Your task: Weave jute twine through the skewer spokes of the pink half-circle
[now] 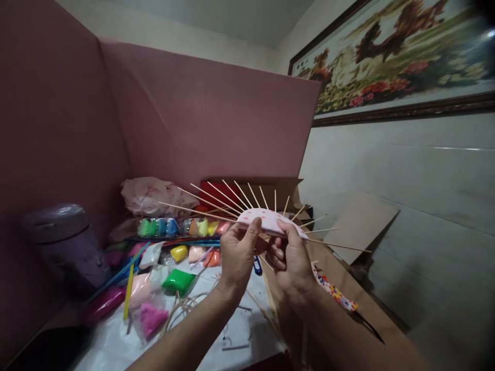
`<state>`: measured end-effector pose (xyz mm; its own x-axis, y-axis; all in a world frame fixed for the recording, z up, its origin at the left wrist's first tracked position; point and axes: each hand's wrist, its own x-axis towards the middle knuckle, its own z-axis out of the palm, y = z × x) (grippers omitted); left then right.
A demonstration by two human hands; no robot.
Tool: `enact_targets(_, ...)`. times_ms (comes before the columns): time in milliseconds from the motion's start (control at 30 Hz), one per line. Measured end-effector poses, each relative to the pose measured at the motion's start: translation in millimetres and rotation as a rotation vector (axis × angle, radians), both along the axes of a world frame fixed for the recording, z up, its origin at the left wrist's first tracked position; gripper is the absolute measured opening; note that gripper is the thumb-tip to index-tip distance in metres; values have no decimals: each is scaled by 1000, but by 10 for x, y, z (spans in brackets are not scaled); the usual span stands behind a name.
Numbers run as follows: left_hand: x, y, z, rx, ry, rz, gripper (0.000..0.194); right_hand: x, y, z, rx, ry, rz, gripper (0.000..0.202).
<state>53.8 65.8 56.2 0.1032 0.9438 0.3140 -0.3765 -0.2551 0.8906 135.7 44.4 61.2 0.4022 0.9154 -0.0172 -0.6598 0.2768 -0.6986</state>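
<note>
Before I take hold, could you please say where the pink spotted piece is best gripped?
I'd probably pinch the pink spotted piece along its straight lower edge, from the near side: thin sticks fan out from its curved upper edge.

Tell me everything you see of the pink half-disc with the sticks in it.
The half-disc is pale pink with red-orange spots, thick-edged, and looks soft, perhaps clay or foam. Its curved edge faces away from the person, its straight edge towards them. Thin, pale, wood-like sticks fan out around the curve like rays. The left hand and right hand grip it, thumbs on the spotted face. Its underside is hidden.
</note>
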Motion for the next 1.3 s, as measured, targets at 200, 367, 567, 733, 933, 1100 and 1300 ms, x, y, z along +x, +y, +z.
enact_targets(200,-110,71,46,1,-18,-31,35,-38,144,130,-68,73,74,29)
enact_targets(367,-156,120,92,12,-34,-35,31,-32,207,204,-47,101,94,28)
enact_targets(567,-222,149,123,53,-46,83,24,35,184,243,3,145,202,35)
enact_targets(733,-301,86,217,174,-53,155,18,108,196,245,128,114,390,41)
enact_targets(933,-343,53,278,303,-30,211,14,155,236,211,180,136,592,46)
enact_targets(1100,-368,73,275,293,-43,164,18,120,230,200,223,119,585,45)
enact_targets(1300,-312,51,256,140,-68,-138,25,-10,167,204,304,-58,205,41)
